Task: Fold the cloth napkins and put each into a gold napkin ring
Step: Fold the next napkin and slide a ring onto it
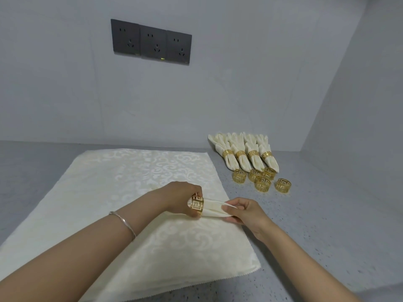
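A folded cream napkin (214, 209) lies across the middle, above a stack of flat cream napkins (139, 192). Its left end sits inside a gold napkin ring (197, 205). My left hand (183, 198) grips that ring with curled fingers. My right hand (244, 212) pinches the napkin's right end between thumb and fingers. Several finished napkins in gold rings (246, 154) lie in a row at the back right. Several loose gold rings (260, 179) stand just in front of them.
The grey speckled counter (316, 225) runs to a grey wall at the back and a side wall on the right. Three dark wall sockets (151, 42) sit high on the back wall. A thin bracelet (124, 223) circles my left wrist.
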The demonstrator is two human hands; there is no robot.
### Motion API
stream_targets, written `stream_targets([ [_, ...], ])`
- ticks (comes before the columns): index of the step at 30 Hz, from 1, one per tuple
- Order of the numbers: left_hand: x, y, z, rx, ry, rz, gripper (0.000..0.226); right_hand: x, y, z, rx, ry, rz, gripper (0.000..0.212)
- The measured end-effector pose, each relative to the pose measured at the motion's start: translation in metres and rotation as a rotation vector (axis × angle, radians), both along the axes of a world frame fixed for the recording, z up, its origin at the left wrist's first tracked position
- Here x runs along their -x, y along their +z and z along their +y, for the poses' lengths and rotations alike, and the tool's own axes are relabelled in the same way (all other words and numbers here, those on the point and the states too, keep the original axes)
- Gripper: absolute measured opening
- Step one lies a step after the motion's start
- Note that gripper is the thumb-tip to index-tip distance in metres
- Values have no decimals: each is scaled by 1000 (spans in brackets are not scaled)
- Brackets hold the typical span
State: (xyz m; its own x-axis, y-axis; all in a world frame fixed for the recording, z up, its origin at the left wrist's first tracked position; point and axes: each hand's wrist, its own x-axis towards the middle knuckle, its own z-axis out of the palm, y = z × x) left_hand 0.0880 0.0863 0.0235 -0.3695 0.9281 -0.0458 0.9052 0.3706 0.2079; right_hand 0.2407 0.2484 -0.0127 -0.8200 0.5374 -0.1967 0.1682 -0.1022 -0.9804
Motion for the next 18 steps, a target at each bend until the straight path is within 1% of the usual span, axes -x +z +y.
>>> stream_targets([
  [2,-1,0,1,14,-10,22,46,-1,-3,-1,-85,40,4,8],
  [4,0,-4,1,21,-44,74,51,1,-6,0,-305,80,-16,13],
  [6,5,-6,-2,13,-54,81,63,3,-6,-2,-560,117,-59,25],
  [8,12,-2,-11,-17,3,36,81,7,-6,-5,-696,184,-79,39],
  [10,18,5,-26,-112,115,-2,101,12,-5,-14,-773,278,-89,53],
  [11,21,8,-34,-192,186,-14,101,16,-5,-19,-823,310,-100,59],
  [12,24,9,-41,-286,263,-39,91,20,-4,-25,-871,331,-113,63],
  [13,27,9,-48,-390,342,-92,78,25,-3,-31,-904,339,-122,66],
  [14,30,6,-55,-476,425,-176,72,30,-2,-38,-931,342,-122,65],
  [15,32,4,-60,-535,499,-290,74,34,-2,-44,-960,344,-116,59],
  [17,35,-4,-66,-561,629,-533,85,41,-2,-51,-1009,327,-81,41],
  [18,35,-7,-67,-575,677,-630,89,43,-3,-53,-1004,303,-62,35],
])
